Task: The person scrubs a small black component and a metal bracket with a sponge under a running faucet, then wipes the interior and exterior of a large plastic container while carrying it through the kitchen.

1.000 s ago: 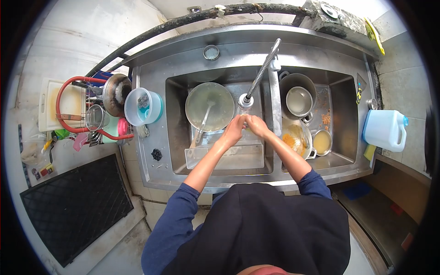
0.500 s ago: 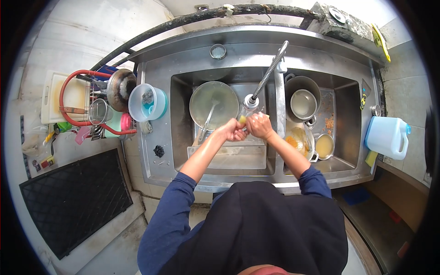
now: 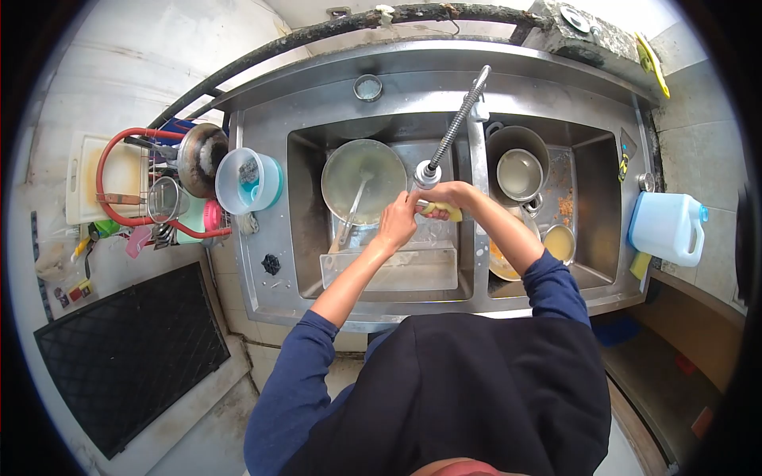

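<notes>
Under the faucet head (image 3: 427, 174), both hands meet above the left sink basin. My right hand (image 3: 446, 198) is closed around a yellow sponge (image 3: 454, 213). Beside it, my left hand (image 3: 398, 219) is closed on something thin that runs toward the sponge; I cannot make out what it is. Left of the hands stands a round pot (image 3: 349, 174) of cloudy water with a ladle (image 3: 359, 200) leaning in it. Below them a clear rectangular container (image 3: 389, 278) lies along the basin's front.
The right basin (image 3: 587, 262) holds a large pot (image 3: 542, 143), a smaller pot (image 3: 520, 174) and a bowl of yellowish liquid (image 3: 559, 242). A blue jug (image 3: 663, 228) stands at the right edge. On the left are a plastic tub (image 3: 238, 181) and a dish rack (image 3: 119, 155).
My right hand has turned and moved slightly left and up, showing more of the sponge. My left hand has tilted upward beside it. The whole view has shifted a little.
</notes>
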Demonstrator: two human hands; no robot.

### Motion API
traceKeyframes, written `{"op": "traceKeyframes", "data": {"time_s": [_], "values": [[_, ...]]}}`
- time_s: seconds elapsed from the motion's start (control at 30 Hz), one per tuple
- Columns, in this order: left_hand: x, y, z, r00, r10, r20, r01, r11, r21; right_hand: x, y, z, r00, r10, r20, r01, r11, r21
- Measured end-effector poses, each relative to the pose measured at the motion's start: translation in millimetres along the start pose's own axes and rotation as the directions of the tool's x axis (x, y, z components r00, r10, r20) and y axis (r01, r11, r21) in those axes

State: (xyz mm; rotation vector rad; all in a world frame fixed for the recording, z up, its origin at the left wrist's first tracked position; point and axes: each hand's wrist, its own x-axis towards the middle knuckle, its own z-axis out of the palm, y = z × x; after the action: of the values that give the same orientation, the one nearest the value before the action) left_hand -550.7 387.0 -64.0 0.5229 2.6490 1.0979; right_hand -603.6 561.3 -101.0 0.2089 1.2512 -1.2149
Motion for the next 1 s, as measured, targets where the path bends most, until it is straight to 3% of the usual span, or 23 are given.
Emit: {"op": "traceKeyframes", "data": {"time_s": [0.03,0.07,0.13,0.17,0.2,0.23,0.3,0.33,0.37,0.43,0.5,0.57,0.6,0.63,0.67,0.77,0.8,0.83,0.87,0.9,0.93,0.97,1.0], "values": [[2.8,-1.0,-6.4,0.993,0.118,0.013,-0.118,0.992,0.051,15.6,10.3,-8.7,0.991,0.001,0.134,-0.021,0.989,0.144],[7.8,-2.4,-11.3,0.972,0.233,0.027,-0.235,0.967,0.101,23.7,16.3,-16.6,0.991,-0.006,0.131,-0.013,0.990,0.142],[16.7,-8.9,-15.7,0.972,0.229,0.045,-0.233,0.967,0.106,40.0,26.6,-28.2,0.951,-0.175,0.255,0.047,0.896,0.442],[19.5,-13.8,-15.9,0.973,0.222,0.068,-0.229,0.968,0.106,52.8,34.9,-31.6,0.950,-0.173,0.259,0.045,0.899,0.435],[21.7,-24.6,-10.2,0.973,0.220,0.062,-0.226,0.968,0.108,61.9,42.4,-31.4,0.897,-0.211,-0.387,0.286,0.947,0.148],[23.5,-34.3,-2.6,0.981,0.193,-0.015,-0.192,0.980,0.048,69.4,51.7,-32.1,0.438,-0.340,-0.832,0.285,0.931,-0.230],[27.3,-45.7,10.5,0.982,0.166,-0.091,-0.168,0.986,-0.020,16.6,33.8,-0.1,0.035,-0.301,-0.953,0.350,0.897,-0.271],[27.3,-47.9,14.0,0.993,0.066,-0.098,-0.075,0.993,-0.096,13.7,30.4,7.1,-0.110,-0.319,-0.941,0.316,0.886,-0.338],[26.4,-51.1,18.3,0.995,-0.037,-0.097,0.020,0.985,-0.171,10.1,23.9,17.6,-0.109,-0.317,-0.942,0.314,0.888,-0.335],[28.9,-61.5,30.4,0.998,0.009,-0.062,-0.014,0.997,-0.082,7.2,11.7,43.6,-0.211,-0.692,-0.690,0.422,0.572,-0.703],[30.9,-59.4,36.6,0.998,0.060,-0.026,-0.060,0.998,0.006,14.0,10.8,64.9,-0.160,-0.876,-0.455,0.159,0.432,-0.888],[32.4,-51.3,38.1,0.969,-0.210,0.128,0.238,0.933,-0.271,15.3,12.0,58.6,-0.150,-0.861,-0.486,0.079,0.480,-0.874],[32.4,-48.4,38.1,0.970,-0.210,0.125,0.237,0.933,-0.270,11.9,10.5,51.8,0.043,-0.828,-0.559,0.068,0.561,-0.825],[29.6,-45.7,38.2,0.991,-0.125,0.039,0.131,0.957,-0.260,11.3,8.7,48.7,0.236,-0.755,-0.612,0.041,0.637,-0.770],[26.6,-42.9,36.0,0.998,-0.038,-0.044,0.026,0.970,-0.242,21.4,8.6,49.9,0.148,-0.695,-0.703,0.128,0.718,-0.684],[26.0,-35.2,23.8,0.994,0.067,-0.088,-0.085,0.972,-0.220,38.2,13.5,37.3,0.219,-0.710,-0.669,0.131,0.701,-0.701],[24.5,-30.1,17.2,0.994,0.063,-0.088,-0.081,0.972,-0.222,46.9,15.5,22.0,0.477,-0.593,-0.649,0.223,0.796,-0.563],[23.0,-25.8,8.9,0.994,0.107,-0.022,-0.110,0.978,-0.180,50.2,22.3,4.8,0.797,-0.477,-0.371,0.418,0.879,-0.232],[20.5,-21.7,1.4,0.988,0.146,0.046,-0.138,0.981,-0.138,55.1,25.7,-12.7,0.949,-0.281,-0.145,0.298,0.948,0.114],[20.5,-18.2,-5.2,0.989,0.143,0.044,-0.136,0.982,-0.131,56.0,22.7,-20.4,0.979,-0.136,0.155,0.065,0.916,0.397],[21.9,-14.2,-12.1,0.965,0.254,0.070,-0.241,0.959,-0.151,57.7,23.0,-22.5,0.905,-0.086,0.416,-0.093,0.915,0.392],[23.0,-13.7,-15.5,0.928,0.362,0.093,-0.342,0.923,-0.176,55.3,21.4,-17.9,0.904,-0.090,0.417,-0.089,0.916,0.390],[26.4,-19.4,-16.8,0.884,0.464,0.065,-0.464,0.886,-0.021,52.0,21.3,-12.4,0.937,-0.127,0.325,-0.040,0.886,0.462]]}}
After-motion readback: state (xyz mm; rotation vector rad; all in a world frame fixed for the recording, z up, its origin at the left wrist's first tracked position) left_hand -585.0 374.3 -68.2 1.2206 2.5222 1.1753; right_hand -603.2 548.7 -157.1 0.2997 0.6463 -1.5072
